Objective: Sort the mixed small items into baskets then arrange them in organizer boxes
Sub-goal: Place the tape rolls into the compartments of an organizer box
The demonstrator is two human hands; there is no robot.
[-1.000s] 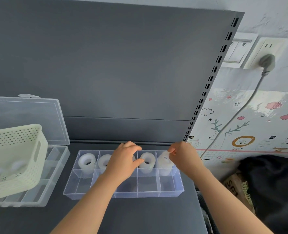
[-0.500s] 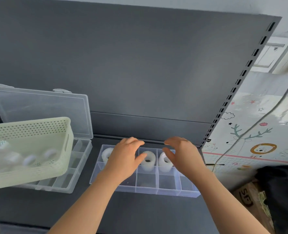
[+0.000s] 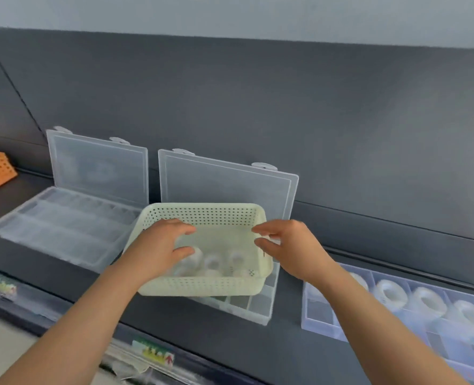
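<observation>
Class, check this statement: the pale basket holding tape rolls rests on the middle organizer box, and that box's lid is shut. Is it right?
Not quite: the lid is open, standing up behind the pale basket, as the head view shows. The rest holds: the pale basket holding tape rolls rests on the middle organizer box.

back panel (image 3: pixel 230 107): dark grey | wall (image 3: pixel 230 12): pale grey above | shelf (image 3: pixel 230 337): dark, matte
</observation>
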